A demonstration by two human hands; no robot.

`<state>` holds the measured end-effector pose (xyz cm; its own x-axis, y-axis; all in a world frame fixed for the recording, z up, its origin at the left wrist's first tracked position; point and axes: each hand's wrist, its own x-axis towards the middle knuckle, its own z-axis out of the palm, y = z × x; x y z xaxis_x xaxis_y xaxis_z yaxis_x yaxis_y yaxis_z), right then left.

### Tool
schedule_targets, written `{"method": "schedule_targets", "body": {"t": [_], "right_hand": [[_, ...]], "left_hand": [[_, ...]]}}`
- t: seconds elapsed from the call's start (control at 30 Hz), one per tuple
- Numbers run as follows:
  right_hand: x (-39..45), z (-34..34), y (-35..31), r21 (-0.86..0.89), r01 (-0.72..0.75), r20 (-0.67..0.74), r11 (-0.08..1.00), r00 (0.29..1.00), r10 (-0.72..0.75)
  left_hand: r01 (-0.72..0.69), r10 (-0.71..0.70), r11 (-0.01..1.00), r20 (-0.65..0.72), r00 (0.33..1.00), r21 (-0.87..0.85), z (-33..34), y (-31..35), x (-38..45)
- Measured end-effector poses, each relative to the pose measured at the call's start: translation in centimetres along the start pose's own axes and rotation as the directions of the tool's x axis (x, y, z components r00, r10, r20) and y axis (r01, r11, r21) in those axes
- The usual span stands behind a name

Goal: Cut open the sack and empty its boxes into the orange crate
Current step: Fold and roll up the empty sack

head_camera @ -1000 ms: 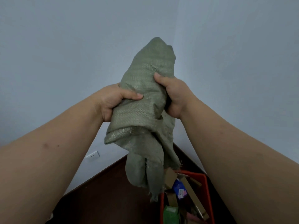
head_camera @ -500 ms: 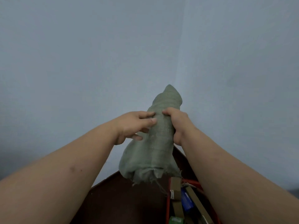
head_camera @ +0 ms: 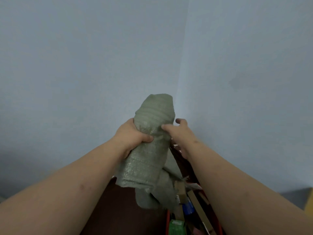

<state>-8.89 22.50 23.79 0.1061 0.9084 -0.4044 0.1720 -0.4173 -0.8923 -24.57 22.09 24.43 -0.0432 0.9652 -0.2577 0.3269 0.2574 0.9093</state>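
Note:
The grey-green woven sack (head_camera: 149, 150) is bunched into a loose roll and held up in front of the wall corner. My left hand (head_camera: 132, 138) grips its left side, thumb pressed into the cloth. My right hand (head_camera: 179, 133) is beside the sack's right side with fingers spread, one fingertip touching the fabric. The sack's frayed lower end hangs over the orange crate (head_camera: 168, 221), of which only part of the rim shows at the bottom. Inside the crate lie several boxes (head_camera: 194, 206): brown cardboard ones, a blue one and a green one (head_camera: 177, 227).
Pale blue walls meet in a corner behind the sack. A dark brown floor (head_camera: 127, 209) lies below my arms. A yellow edge (head_camera: 309, 200) shows at the far right.
The sack has been rolled tighter and lowered a little. My left hand closed around its left side, and my right hand let go and opened.

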Motion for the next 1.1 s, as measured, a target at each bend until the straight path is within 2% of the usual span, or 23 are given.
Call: {"method": "schedule_targets", "body": {"t": [0.03, 0.07, 0.1, 0.13, 0.17, 0.2, 0.23, 0.27, 0.33, 0.4, 0.5, 0.57, 0.6, 0.67, 0.73, 0.8, 0.83, 0.9, 0.93, 0.97, 1.0, 1.03, 1.1], "right_hand": [[-0.2, 0.2, -0.3, 0.092, -0.034, 0.067, 0.995, 0.997, 0.028], [-0.5, 0.4, -0.8, 0.145, -0.087, 0.14, 0.986, 0.988, 0.067], [-0.9, 0.5, -1.3, 0.155, -0.136, 0.196, 0.978, 0.975, 0.104], [-1.1, 0.4, -1.6, 0.175, -0.158, 0.227, 0.972, 0.967, 0.116], [-1.1, 0.1, -1.8, 0.224, -0.168, 0.23, 0.96, 0.966, 0.115], [-0.9, -0.3, -2.0, 0.301, -0.169, 0.215, 0.938, 0.971, 0.106], [-0.8, -0.8, -2.0, 0.378, -0.165, 0.192, 0.911, 0.977, 0.097], [-0.7, -1.2, -2.1, 0.442, -0.155, 0.175, 0.883, 0.981, 0.085], [-0.6, -1.7, -2.3, 0.557, -0.153, 0.184, 0.816, 0.981, 0.058], [-0.6, -1.7, -2.5, 0.62, -0.161, 0.229, 0.768, 0.973, 0.019], [-0.6, -1.4, -2.3, 0.652, -0.205, 0.296, 0.73, 0.955, 0.003], [-0.4, -1.1, -1.8, 0.64, -0.231, 0.325, 0.733, 0.946, 0.015], [-0.3, -0.8, -1.7, 0.605, -0.231, 0.319, 0.762, 0.947, 0.034], [0.5, -0.1, -1.4, 0.425, -0.146, 0.196, 0.893, 0.978, 0.067], [1.1, 0.3, -1.3, 0.169, -0.059, 0.042, 0.984, 0.998, 0.053], [1.5, 0.7, -1.5, 0.134, -0.058, 0.047, 0.989, 0.998, 0.052], [1.4, 0.9, -1.7, 0.162, -0.085, 0.107, 0.983, 0.992, 0.068], [1.0, 1.4, -2.3, 0.191, -0.191, 0.227, 0.963, 0.963, 0.146], [1.0, 1.5, -2.3, 0.189, -0.246, 0.268, 0.951, 0.944, 0.191], [1.4, 1.6, -2.2, 0.185, -0.291, 0.287, 0.939, 0.93, 0.232], [1.8, 1.4, -1.8, 0.198, -0.316, 0.282, 0.928, 0.925, 0.255], [2.4, 1.1, -1.4, 0.244, -0.311, 0.27, 0.918, 0.931, 0.244], [3.8, 0.5, -0.6, 0.382, -0.24, 0.213, 0.893, 0.963, 0.168]], "left_hand": [[-0.094, 0.113, 0.967, -0.068, 0.991, 0.235, 0.5, 0.5, -0.4], [-0.172, 0.234, 0.87, -0.078, 0.969, 0.463, 1.0, 1.3, -1.1], [-0.231, 0.305, 0.764, -0.021, 0.952, 0.603, 1.5, 2.0, -1.6], [-0.276, 0.306, 0.719, 0.065, 0.95, 0.638, 1.7, 2.6, -1.8], [-0.284, 0.233, 0.785, 0.163, 0.959, 0.55, 1.7, 3.0, -1.8], [-0.235, 0.142, 0.894, 0.256, 0.956, 0.382, 1.3, 3.4, -1.8], [-0.146, 0.075, 0.966, 0.31, 0.948, 0.214, 0.8, 3.5, -1.7], [-0.067, 0.036, 0.994, 0.307, 0.951, 0.091, 0.3, 3.4, -1.5], [-0.024, 0.025, 1.0, 0.212, 0.977, -0.01, -0.7, 2.9, -0.9], [0.064, -0.05, 0.996, 0.193, 0.98, -0.063, -1.2, 2.1, -0.4], [0.329, -0.25, 0.929, 0.369, 0.895, -0.169, -1.8, 1.0, -0.2], [0.405, -0.271, 0.884, 0.45, 0.851, -0.233, -2.0, 0.8, -0.2], [0.401, -0.26, 0.879, 0.444, 0.857, -0.259, -1.9, 0.8, -0.2], [0.342, -0.237, 0.891, 0.338, 0.911, -0.298, -1.6, 0.4, 0.2], [0.191, -0.168, 0.953, 0.116, 0.979, -0.234, -1.3, 0.0, 0.7], [0.008, -0.001, 0.998, -0.108, 0.994, 0.066, -0.8, -0.1, 1.0], [-0.061, 0.108, 0.961, -0.163, 0.981, 0.268, -0.4, 0.1, 0.8], [-0.159, 0.283, 0.792, -0.124, 0.951, 0.59, 0.6, 0.7, 0.5], [-0.195, 0.32, 0.721, -0.071, 0.945, 0.665, 1.1, 0.9, 0.5], [-0.234, 0.322, 0.687, 0.0, 0.947, 0.688, 1.3, 0.8, 0.7], [-0.263, 0.284, 0.709, 0.076, 0.956, 0.655, 1.4, 0.8, 0.8], [-0.253, 0.214, 0.798, 0.134, 0.968, 0.547, 1.2, 0.8, 0.9], [-0.113, 0.081, 0.975, 0.171, 0.982, 0.189, 0.2, 0.9, 1.0]]}}
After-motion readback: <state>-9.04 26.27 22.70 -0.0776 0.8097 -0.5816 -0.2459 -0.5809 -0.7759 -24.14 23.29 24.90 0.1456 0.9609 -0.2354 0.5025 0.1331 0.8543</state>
